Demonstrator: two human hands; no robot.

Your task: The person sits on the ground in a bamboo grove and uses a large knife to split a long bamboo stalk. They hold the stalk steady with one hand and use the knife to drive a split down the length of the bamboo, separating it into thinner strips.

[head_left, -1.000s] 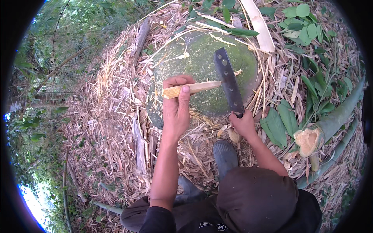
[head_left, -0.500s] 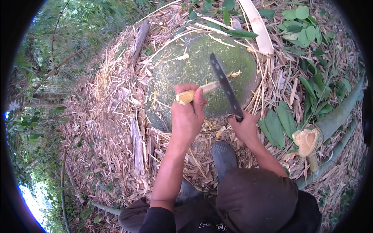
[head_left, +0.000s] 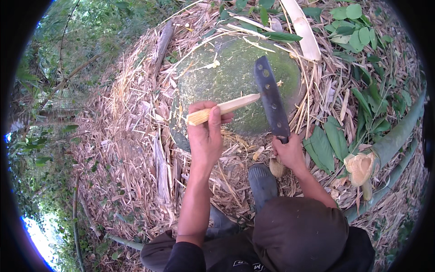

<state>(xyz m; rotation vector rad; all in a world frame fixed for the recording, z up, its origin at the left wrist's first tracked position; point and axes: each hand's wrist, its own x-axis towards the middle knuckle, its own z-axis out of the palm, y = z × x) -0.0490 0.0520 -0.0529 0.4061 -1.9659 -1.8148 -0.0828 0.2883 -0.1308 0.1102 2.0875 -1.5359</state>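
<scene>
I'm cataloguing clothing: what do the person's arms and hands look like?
The left hand and right hand are gloveless, with no watch visible. The left arm shows a short black sleeve; the right sleeve can't be made out.

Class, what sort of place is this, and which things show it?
Probably woodland, perhaps a bamboo grove: there is thick dry leaf litter, a green-tinged boulder and a cut green stem, apparently bamboo.

Grn rock (head_left: 235, 63) w/ pale bits (head_left: 215, 64) on top, prob. shavings, sits amid leaf litter (head_left: 127, 140)
</scene>
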